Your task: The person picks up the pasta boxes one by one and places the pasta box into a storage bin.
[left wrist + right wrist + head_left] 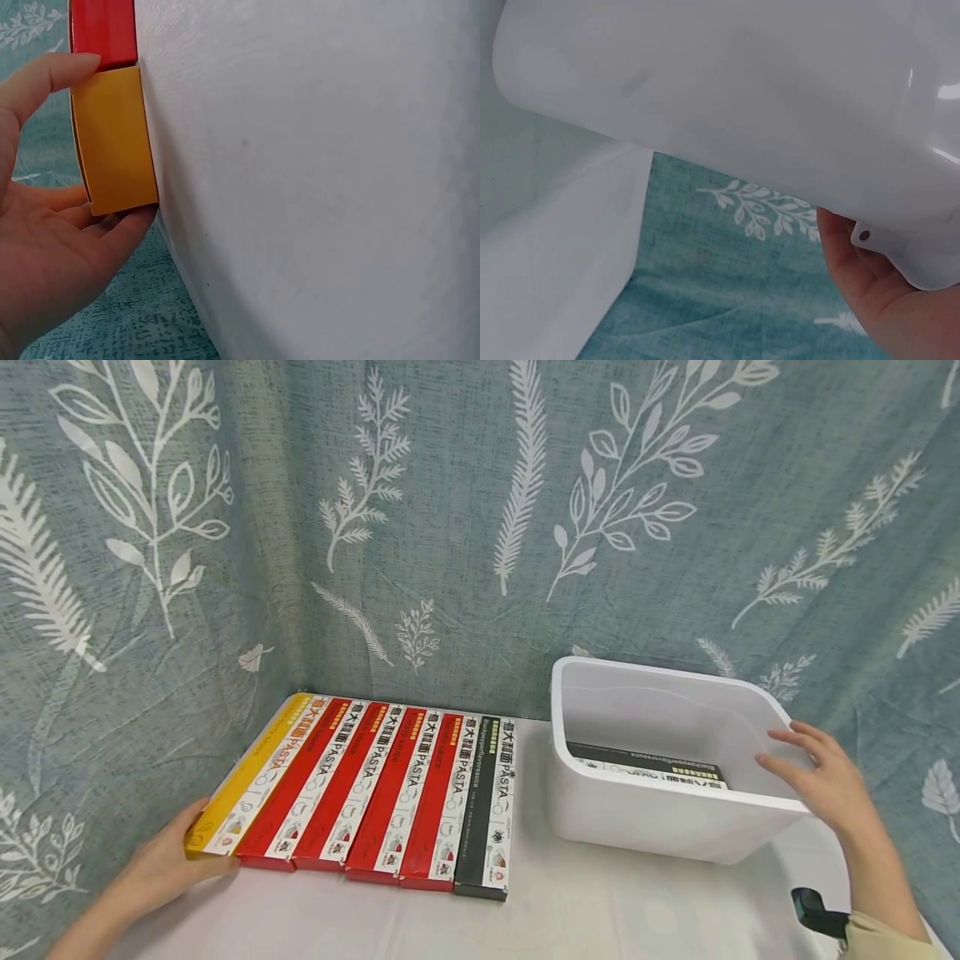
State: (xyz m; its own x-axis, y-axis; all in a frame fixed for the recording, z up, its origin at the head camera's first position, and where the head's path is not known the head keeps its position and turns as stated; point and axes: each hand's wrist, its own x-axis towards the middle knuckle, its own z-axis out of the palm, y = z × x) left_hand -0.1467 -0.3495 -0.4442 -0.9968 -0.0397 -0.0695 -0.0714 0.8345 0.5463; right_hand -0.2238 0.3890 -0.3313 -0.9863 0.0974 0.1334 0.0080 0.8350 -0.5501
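We see a yellow pasta box point(243, 777), long and flat, lying on the table as the leftmost of a tight row of boxes, touching a red box beside it. Its near end is at the table's front-left, and our left hand point(161, 864) touches that end. To the right stands a white plastic bin point(637, 814), upright and open, with one black pasta box point(645, 766) lying flat inside. Our right hand point(821, 781) rests on the bin's right rim.
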